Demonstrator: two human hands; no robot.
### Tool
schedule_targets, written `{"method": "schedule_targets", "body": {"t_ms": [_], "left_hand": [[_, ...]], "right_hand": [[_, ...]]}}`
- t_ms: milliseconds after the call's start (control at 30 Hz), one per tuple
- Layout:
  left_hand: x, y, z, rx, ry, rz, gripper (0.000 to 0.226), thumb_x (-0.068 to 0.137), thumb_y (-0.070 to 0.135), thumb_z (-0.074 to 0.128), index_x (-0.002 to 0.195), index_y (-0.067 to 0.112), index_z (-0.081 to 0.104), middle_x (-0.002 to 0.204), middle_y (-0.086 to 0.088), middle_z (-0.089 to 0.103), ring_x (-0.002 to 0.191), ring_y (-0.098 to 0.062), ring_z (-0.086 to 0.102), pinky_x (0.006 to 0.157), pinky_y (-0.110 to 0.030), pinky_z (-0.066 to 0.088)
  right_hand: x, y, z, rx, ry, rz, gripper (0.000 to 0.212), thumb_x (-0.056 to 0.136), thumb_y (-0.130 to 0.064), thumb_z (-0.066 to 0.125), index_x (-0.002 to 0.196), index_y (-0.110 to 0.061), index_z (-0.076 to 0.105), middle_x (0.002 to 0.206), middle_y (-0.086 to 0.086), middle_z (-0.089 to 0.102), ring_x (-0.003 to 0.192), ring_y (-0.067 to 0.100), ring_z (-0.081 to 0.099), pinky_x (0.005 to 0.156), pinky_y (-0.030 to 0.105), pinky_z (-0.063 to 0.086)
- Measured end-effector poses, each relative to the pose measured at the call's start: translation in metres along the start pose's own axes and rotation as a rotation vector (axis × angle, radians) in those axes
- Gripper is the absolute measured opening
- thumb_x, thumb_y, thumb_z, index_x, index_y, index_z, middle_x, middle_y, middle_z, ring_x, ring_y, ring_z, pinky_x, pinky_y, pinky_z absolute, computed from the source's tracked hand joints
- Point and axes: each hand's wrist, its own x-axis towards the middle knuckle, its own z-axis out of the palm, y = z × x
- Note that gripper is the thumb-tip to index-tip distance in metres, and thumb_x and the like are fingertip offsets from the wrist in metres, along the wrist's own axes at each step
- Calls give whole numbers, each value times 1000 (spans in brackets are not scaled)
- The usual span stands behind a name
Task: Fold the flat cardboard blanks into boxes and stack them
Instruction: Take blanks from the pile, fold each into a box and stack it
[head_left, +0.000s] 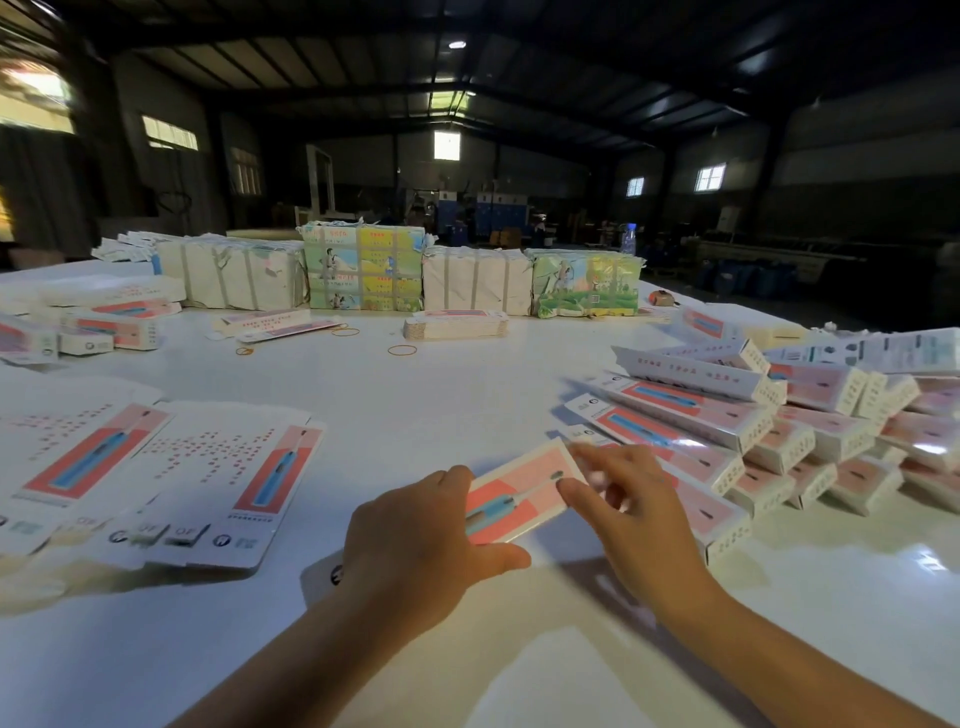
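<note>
Left hand (415, 545) grips the near end of a pink box (519, 493), thumb curled under its edge, holding it just above the white table (467, 395). Right hand (628, 509) touches the far end, fingers bent at the flap; motion blur, grip unclear. Stack of folded boxes (779, 431) right. Flat blanks (208, 478) left.

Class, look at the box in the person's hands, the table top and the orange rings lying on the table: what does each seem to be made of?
Box: thin printed card, slightly glossy; sharp folded edges.
Table: smooth white surface, maybe laminate; it mirrors light.
Rings: probably rubber bands; thin, limp loops.
</note>
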Motion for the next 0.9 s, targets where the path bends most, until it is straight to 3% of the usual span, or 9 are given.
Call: {"method": "schedule_targets", "body": {"t_ms": [100,200,267,367,433,533,600,700,900], "left_hand": [[-1,4,-1,-40,2,-35,62,60,84,48,102,39,38,110,20,58,88,-6,60,73,-19,50],[-2,11,0,-50,-49,-23,64,59,85,46,104,41,37,110,21,57,84,-6,58,69,-17,48],[-3,13,2,-74,-56,-15,62,60,85,48,102,41,36,108,21,57,85,-5,58,72,-19,50],[-4,15,3,-83,-30,-4,63,60,86,46,102,39,38,108,19,58,90,-5,60,77,-22,52],[-4,15,4,-72,-20,-8,70,58,86,41,108,37,42,110,18,58,93,-6,60,79,-22,52],[-5,12,3,-25,-4,-5,73,59,86,39,112,36,42,112,18,58,93,-7,60,77,-19,50],[-4,8,2,1,6,10,69,64,83,42,113,36,42,113,18,58,91,-7,60,76,-19,50],[-3,4,1,36,55,24,64,69,80,46,116,38,39,114,21,56,83,-4,55,68,-15,45],[-3,3,6,71,133,67,68,66,84,45,116,38,37,114,19,56,93,-4,59,69,-17,44]], "right_hand": [[4,4,-5,185,65,263,69,75,-25,78,132,-40,40,118,-11,43,97,1,54,71,16,45],[7,5,-5,890,-186,566,43,74,-16,69,116,-17,60,105,11,67,84,22,69,62,33,55],[7,5,-5,926,-172,475,27,74,-11,65,101,-10,66,88,11,72,79,22,70,63,30,57],[3,3,-4,317,-13,10,10,89,-13,60,89,-22,63,76,-6,69,75,9,65,69,18,50],[-2,2,-3,-258,-20,-244,23,99,-31,39,99,-24,61,83,-12,65,77,3,57,69,11,37],[-7,4,2,-524,-127,-250,43,99,-37,27,130,-19,51,110,3,65,98,18,59,78,16,38],[-8,-2,2,-209,-171,-119,27,100,-32,35,115,-36,58,99,-9,69,94,10,63,75,18,51],[0,-5,-3,485,-235,152,35,99,-23,41,91,-25,75,91,0,73,92,15,69,76,26,56],[2,1,-6,598,-158,201,31,93,-6,48,91,-14,78,93,12,74,88,23,71,73,24,55]]}}
